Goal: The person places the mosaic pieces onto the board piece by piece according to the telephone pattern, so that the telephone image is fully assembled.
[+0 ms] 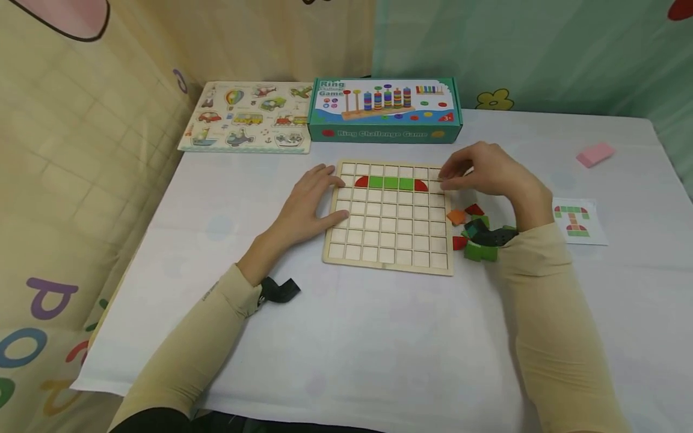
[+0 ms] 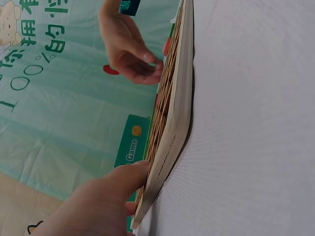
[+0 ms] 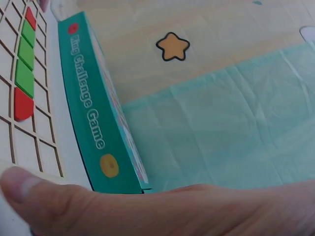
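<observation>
A wooden grid board (image 1: 387, 268) lies flat on the table. In its second row from the back, three green squares (image 1: 391, 183) sit in line between two red rounded pieces (image 1: 420, 186). My left hand (image 1: 305, 207) rests at the board's left edge, thumb and fingers spread; the left wrist view shows the thumb (image 2: 130, 179) touching the rim. At the right edge, near the back corner, is my right hand (image 1: 487, 171), fingers loosely bent, with no piece visible in them. Beside the board, partly under the right wrist, loose red, orange and green pieces (image 1: 480, 251) lie in a pile.
A pattern card (image 1: 579, 231) lies right of the right forearm, with a pink block (image 1: 595, 154) farther back. Behind the board stand a green Ring Challenge Game box (image 1: 384, 133) and a picture puzzle board (image 1: 222, 126). Curtains hang behind the table.
</observation>
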A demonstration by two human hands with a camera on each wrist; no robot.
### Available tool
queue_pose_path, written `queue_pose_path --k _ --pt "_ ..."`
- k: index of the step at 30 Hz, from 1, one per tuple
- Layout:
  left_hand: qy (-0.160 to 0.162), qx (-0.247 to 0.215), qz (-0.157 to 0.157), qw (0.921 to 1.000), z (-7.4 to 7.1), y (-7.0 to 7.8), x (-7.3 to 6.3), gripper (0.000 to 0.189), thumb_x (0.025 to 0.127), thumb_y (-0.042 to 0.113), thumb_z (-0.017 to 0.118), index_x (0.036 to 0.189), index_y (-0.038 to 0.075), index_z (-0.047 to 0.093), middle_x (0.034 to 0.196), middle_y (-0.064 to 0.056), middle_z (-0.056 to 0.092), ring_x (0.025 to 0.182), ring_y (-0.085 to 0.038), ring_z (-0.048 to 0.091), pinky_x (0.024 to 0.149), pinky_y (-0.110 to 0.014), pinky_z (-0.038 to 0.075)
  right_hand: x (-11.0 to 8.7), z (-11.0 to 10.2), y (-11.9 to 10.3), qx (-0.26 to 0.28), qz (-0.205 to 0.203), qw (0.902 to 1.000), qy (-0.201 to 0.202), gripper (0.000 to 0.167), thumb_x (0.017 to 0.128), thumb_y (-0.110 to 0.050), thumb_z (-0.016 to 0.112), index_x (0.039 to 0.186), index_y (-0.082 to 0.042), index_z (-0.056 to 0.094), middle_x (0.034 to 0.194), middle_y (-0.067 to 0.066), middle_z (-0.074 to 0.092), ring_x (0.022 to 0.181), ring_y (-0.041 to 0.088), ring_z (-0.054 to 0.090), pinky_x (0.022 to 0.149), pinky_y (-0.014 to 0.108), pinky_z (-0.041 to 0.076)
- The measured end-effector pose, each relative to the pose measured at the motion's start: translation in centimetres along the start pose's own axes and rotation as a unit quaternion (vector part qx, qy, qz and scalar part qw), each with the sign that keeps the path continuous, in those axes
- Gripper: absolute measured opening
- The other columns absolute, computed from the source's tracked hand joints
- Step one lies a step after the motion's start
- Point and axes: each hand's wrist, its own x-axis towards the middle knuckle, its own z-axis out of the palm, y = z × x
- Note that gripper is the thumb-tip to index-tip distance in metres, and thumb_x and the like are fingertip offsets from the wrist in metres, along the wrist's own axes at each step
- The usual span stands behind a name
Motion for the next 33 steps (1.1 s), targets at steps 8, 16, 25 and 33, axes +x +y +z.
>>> queue_pose_path --k 8,16,25,33 --pt "-0.005 0.003 -0.007 1.0 -0.3 0.0 0.2 0.056 0.094 0.043 0.076 0.138 0.012 0.057 0.169 -0.015 0.037 0.162 -0.032 0.022 0.135 -0.048 0.01 -1.3 -1.1 1.6 -0.021 0.063 0.9875 -0.143 0.047 0.085 -0.041 0.089 0.114 -0.009 0.071 0.106 0.008 0.069 0.105 0.026 0.057 0.086 0.04 0.052" --pt "-0.006 -0.001 -0.008 0.9999 -0.2 0.0 0.1 0.056 0.095 0.044 0.075 0.138 0.012 0.057 0.169 -0.015 0.037 0.162 -0.032 0.023 0.135 -0.049 0.011 -1.0 -0.5 0.6 -0.031 0.084 0.9848 -0.149 0.035 0.085 -0.039 0.089 0.097 -0.009 0.075 0.092 0.006 0.068 0.094 0.027 0.058 0.078 0.041 0.05" --pt "-0.003 -0.002 -0.002 1.0 -0.1 0.0 0.2 0.056 0.094 0.044 0.076 0.137 0.013 0.057 0.168 -0.015 0.037 0.161 -0.032 0.023 0.135 -0.047 0.01 -0.9 -0.3 1.0 0.028 0.026 0.9942 -0.1 0.028 0.094 -0.033 0.082 0.105 -0.008 0.076 0.089 0.006 0.072 0.089 0.023 0.061 0.079 0.035 0.052" --pt "-0.004 -0.004 -0.002 1.0 -0.1 0.0 0.1 0.056 0.094 0.044 0.076 0.137 0.013 0.057 0.169 -0.015 0.037 0.162 -0.031 0.023 0.135 -0.047 0.009 1.0 2.2 -1.7 0.053 -0.046 0.9974 0.015 0.018 0.097 -0.023 0.078 0.105 -0.007 0.078 0.097 0.009 0.075 0.093 0.025 0.062 0.081 0.031 0.051"
